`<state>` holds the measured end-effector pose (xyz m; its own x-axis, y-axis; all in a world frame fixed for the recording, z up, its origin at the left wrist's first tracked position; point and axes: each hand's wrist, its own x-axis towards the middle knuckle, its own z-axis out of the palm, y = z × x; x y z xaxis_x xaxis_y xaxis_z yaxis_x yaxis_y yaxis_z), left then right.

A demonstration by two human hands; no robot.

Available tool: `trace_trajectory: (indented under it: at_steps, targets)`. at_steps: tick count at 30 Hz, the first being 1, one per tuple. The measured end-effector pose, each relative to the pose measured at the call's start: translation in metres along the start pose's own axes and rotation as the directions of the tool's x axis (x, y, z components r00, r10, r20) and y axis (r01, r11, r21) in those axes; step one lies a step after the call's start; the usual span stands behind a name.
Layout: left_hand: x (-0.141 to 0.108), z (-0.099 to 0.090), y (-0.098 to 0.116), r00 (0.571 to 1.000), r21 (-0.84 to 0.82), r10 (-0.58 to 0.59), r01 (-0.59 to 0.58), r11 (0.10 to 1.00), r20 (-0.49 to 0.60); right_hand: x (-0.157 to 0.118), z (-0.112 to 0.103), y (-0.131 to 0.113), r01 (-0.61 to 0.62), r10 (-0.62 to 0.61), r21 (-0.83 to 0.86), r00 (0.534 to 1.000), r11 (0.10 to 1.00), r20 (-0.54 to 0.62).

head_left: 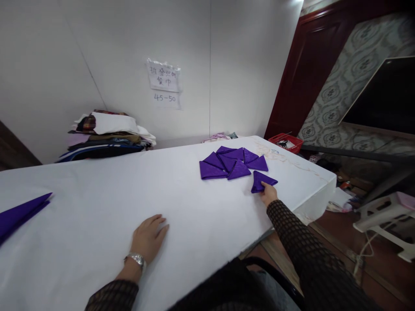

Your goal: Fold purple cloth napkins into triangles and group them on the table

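My right hand (268, 192) grips a folded purple napkin (261, 179) by its near edge, just above or on the white tablecloth; I cannot tell which. Right behind it lies a group of purple napkins (238, 169), folded into triangles and partly overlapping. My left hand (148, 236), with a silver bracelet at the wrist, rests on the cloth with its fingers stretched out and nothing in them. At the far left, more purple cloth (24, 215) shows as a long pointed fold, cut off by the frame's edge.
A stack of folded clothes (110, 131) stands at the back left by the wall. The white-covered table (181, 194) ends at the right, near a red basket (285, 142). A plastic stool (389, 211) is on the floor at right. Handwritten signs (164, 84) hang on the wall.
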<state>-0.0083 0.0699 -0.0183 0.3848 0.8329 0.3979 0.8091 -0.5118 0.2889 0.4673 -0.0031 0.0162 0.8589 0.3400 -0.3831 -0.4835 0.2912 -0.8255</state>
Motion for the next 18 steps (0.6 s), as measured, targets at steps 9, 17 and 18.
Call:
trace_trajectory:
  at_steps: [9,17,18]
  targets:
    - [-0.001,0.000,0.000,1.000,-0.013,0.024,-0.024,1.000,0.000,0.035,0.005,-0.019,-0.165,0.180,-0.184,0.981,0.969,0.072]
    - [-0.002,0.001,-0.001,0.999,-0.007,0.029,-0.029,1.000,-0.013,0.045,0.013,-0.020,-0.169,0.198,-0.271,0.977,0.947,0.081]
    - [-0.001,0.000,0.000,0.999,-0.004,0.030,-0.030,1.000,-0.012,0.045,0.013,-0.019,-0.166,0.197,-0.278,0.977,0.946,0.086]
